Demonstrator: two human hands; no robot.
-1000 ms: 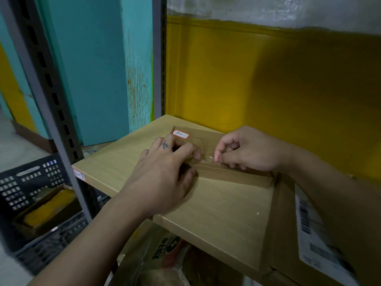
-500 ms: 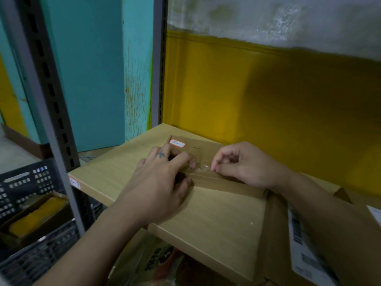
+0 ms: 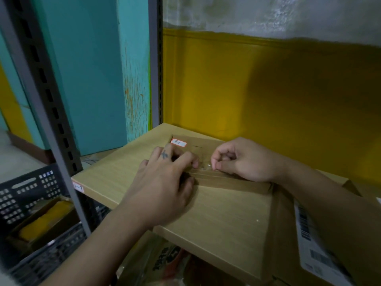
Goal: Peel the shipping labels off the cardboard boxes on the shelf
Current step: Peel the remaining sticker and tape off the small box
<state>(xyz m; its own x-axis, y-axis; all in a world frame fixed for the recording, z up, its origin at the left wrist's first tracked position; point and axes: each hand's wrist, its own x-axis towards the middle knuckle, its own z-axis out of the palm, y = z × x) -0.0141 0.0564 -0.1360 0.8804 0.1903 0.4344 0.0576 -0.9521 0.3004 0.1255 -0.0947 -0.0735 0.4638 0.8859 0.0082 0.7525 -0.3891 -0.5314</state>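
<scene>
Black plastic shows at the far left, where a crate [image 3: 26,195] sits low beside the shelf unit with a small open box [image 3: 39,221] holding something yellow inside it. Just right of the crate a grey slotted post [image 3: 41,112] runs up the front corner of the rack, and a second post [image 3: 155,62] stands at the back against a teal wall [image 3: 88,69]. A pale wood-grain shelf [image 3: 226,221] spans the middle, with a small tag [image 3: 78,187] stuck on its front left edge. On the shelf lies a flat cardboard box [image 3: 231,181], set toward the back, near the yellow wall [image 3: 268,96]. A small white label [image 3: 178,143] with a red border sits at the flat box's far left corner, flat and unpeeled. The left hand [image 3: 162,182] rests palm down on the near left part of the flat box, fingers together and bent, their tips pressing on the box top. Close to those tips, the right hand [image 3: 245,162] is curled, its thumb and forefinger pinching a thin clear strip [image 3: 207,167] at the box top; whether it is tape or film I cannot tell. At the far right, partly under the right forearm, a larger carton [image 3: 286,223] carries a white shipping label [image 3: 317,250] with barcodes, stuck down.
</scene>
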